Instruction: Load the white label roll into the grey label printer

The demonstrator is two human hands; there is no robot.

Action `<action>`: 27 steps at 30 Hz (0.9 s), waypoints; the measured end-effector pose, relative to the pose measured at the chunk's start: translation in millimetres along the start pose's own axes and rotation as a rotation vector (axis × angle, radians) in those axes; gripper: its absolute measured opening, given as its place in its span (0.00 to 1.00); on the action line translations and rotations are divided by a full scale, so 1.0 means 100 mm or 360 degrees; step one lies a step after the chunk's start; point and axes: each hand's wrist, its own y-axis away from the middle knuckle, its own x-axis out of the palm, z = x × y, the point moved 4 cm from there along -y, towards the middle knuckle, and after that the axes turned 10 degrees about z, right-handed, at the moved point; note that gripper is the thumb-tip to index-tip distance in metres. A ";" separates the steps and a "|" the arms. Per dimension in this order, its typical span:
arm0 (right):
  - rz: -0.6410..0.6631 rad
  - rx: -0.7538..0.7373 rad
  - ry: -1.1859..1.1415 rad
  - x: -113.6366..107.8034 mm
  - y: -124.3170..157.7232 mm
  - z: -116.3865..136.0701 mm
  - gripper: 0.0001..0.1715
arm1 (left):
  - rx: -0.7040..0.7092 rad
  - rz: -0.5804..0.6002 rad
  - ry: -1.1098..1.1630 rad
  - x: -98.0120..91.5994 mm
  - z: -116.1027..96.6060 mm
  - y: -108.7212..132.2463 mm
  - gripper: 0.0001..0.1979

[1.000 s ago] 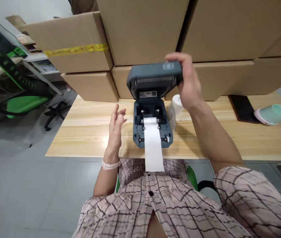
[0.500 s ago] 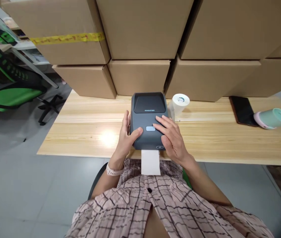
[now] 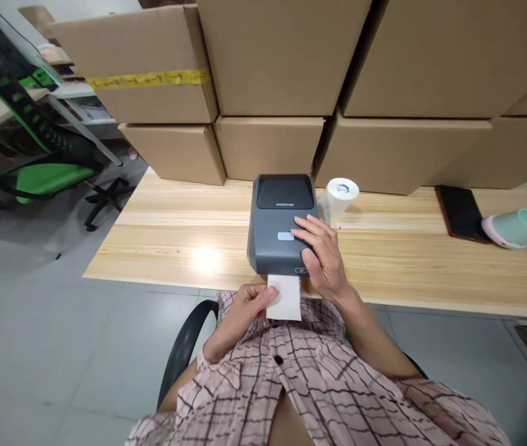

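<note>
A dark grey label printer (image 3: 272, 248) stands at the front edge of the wooden table. From its front slot hangs a strip of white label paper (image 3: 287, 300). My left hand (image 3: 249, 305) pinches the left edge of that strip, thumb on top and fingers underneath. Resting on the right side of the printer's lid, my right hand (image 3: 323, 257) has its fingers spread near the pale blue button (image 3: 285, 236). A white roll of labels (image 3: 341, 193) stands upright just right of the printer, behind my right hand.
Stacked cardboard boxes (image 3: 272, 145) line the back of the wooden table (image 3: 174, 229). At the right lie a dark phone (image 3: 462, 212) and a mint-green cup (image 3: 521, 228) on its side or strongly tilted; I cannot tell which. A green office chair (image 3: 52, 179) stands at left.
My left hand has left the printer's left side and moved down to take hold of the label strip. My right hand stays on the lid. The view has shifted slightly.
</note>
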 end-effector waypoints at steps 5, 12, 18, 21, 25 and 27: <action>0.0067 -0.0027 0.0066 -0.05 0.00 0.02 0.25 | -0.0106 0.0228 0.0220 0.11 -0.13 -0.09 0.28; 0.0357 -0.0055 0.0605 -0.17 -0.24 0.18 0.20 | 0.0097 0.0033 -0.0288 -0.12 -0.11 0.01 0.30; 0.0242 -0.0089 0.0342 -0.19 -0.18 0.10 0.21 | 0.0657 -0.0741 -0.0305 -0.53 -0.47 0.05 0.24; 0.0083 -0.0074 0.0059 -0.27 -0.07 0.03 0.33 | 0.0824 -0.0878 -0.0204 -0.70 -0.66 -0.13 0.17; 0.0013 -0.0193 0.0056 -0.36 -0.26 -0.02 0.41 | 0.0845 -0.0804 -0.0107 -0.86 -0.86 -0.59 0.10; -0.0043 -0.0213 0.0126 -0.42 -0.51 -0.05 0.43 | 0.0801 -0.0679 -0.0131 -0.87 -0.91 -0.83 0.15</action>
